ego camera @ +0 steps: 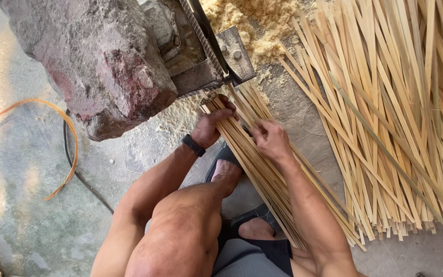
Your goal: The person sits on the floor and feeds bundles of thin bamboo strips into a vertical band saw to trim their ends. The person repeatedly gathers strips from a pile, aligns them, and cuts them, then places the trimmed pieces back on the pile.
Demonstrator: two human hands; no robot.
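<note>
Feeding step: left hand [208, 128] clenched round bundle of bamboo strips [255, 164] at the metal machine [206, 56] mouth, right hand [272, 141] pinching 1 strip; next move needs straight alignment.

The person's arms were bare from shoulder to wrist; no sleeves were visible. The left hand [208, 128] and the right hand [272, 139] carried no gloves or rings. A black wristband [194, 145] with a flat, watch-like body sat directly behind the left hand. Below the wristband, both legs were bare at the knee. Dark shorts [255, 256] covered the upper legs. Dark open sandals [225, 154] were worn on the otherwise bare feet.
</note>
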